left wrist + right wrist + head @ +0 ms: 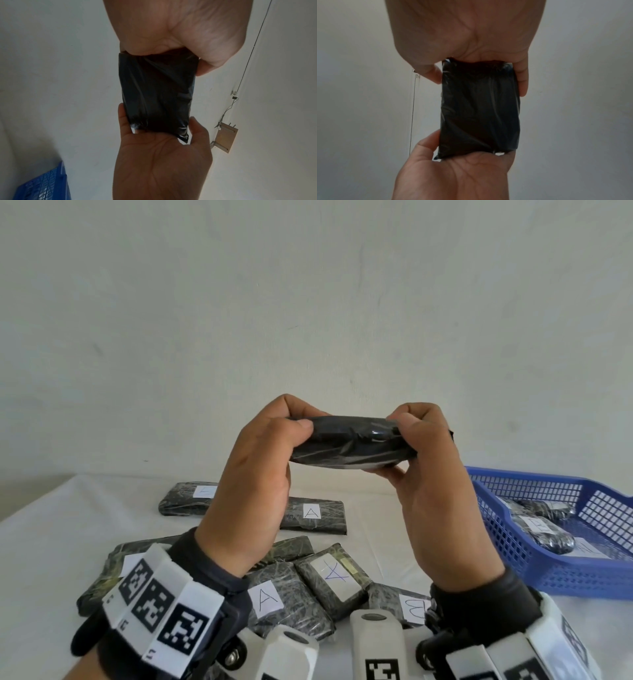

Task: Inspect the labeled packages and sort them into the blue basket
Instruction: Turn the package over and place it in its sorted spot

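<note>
You held one black package [346,445] raised above the table [44,542], level, between both hands. Your left hand [255,484] pinched its left end, thumb on the near face; your right hand [433,474] clamped its right end. Other packages [311,513] lay below; the basket [534,556] stood to the right, holding several.

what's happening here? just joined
A person holds one black wrapped package up in the air, left hand gripping one end and right hand the other. No label shows on it in any view. More labeled packages lie on the white table, several marked A, one B. The blue basket at the right already has a few packages in it.
</note>
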